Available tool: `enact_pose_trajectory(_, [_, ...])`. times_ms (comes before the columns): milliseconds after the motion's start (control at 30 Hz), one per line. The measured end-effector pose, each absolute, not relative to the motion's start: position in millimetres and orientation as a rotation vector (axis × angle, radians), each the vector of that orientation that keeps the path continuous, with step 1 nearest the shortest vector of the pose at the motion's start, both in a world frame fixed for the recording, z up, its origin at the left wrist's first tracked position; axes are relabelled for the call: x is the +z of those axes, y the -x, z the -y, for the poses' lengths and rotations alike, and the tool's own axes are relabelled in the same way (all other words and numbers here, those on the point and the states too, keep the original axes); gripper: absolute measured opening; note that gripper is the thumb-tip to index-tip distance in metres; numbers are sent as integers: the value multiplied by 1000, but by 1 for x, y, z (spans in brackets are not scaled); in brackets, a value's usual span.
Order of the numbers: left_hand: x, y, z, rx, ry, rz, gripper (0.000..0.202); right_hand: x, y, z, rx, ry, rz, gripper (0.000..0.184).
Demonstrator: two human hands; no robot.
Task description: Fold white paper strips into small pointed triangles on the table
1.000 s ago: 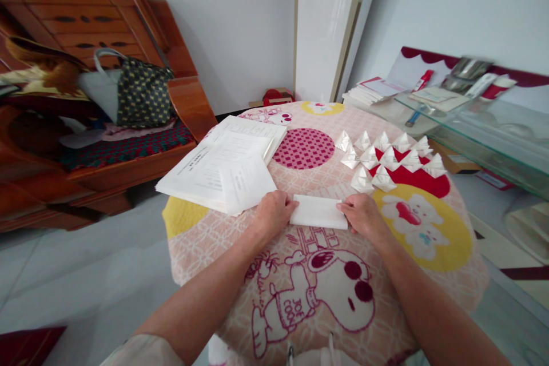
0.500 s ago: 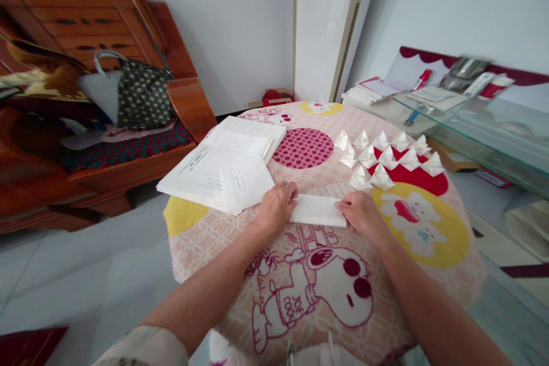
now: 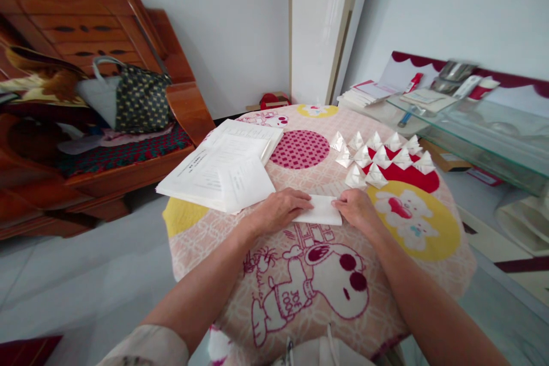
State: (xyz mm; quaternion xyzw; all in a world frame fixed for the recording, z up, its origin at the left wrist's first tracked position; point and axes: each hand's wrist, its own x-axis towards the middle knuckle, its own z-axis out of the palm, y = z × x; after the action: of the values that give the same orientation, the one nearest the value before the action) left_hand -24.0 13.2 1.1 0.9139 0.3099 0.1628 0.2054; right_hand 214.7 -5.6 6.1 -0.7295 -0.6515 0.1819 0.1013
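Observation:
A strip of folded white paper [image 3: 321,213] lies flat on the cloth-covered round table, between my two hands. My left hand [image 3: 285,209] rests across its left part, fingers stretched out flat and pressing down; the thumb is hidden. At the opposite end, my right hand [image 3: 355,207] pinches the upper right corner between thumb and curled fingers. Left of them is a stack of printed sheets [image 3: 201,168], with a loose white sheet [image 3: 249,186] askew on top. Several pointed folded-paper pieces [image 3: 381,157] stand in rows beyond my right hand.
The patterned tablecloth [image 3: 295,303] hangs over the table's near edge. A glass shelf [image 3: 467,131] with a red cup and steel bowls stands at the right. On the left is a wooden bench [image 3: 103,191] bearing a dark patterned bag [image 3: 143,97]. A tall white cabinet unit [image 3: 317,40] stands behind.
My left hand has slid right along the paper, its fingers going from curled at the left edge to stretched over it. The right hand keeps its corner. The view has shifted slightly.

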Motion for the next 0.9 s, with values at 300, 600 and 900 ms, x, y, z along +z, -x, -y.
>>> enact_pose_trajectory(300, [5,18,-4,204,-2652,-923,36,2,-218,5,534,2125,1912,26])
enact_pose_trajectory(600, [-2,24,-3,104,-2642,-835,59,0,-218,4,553,2134,1891,26])
enact_pose_trajectory(900, [3,23,-4,100,-2670,-812,59,15,-214,11,384,1974,1931,22])
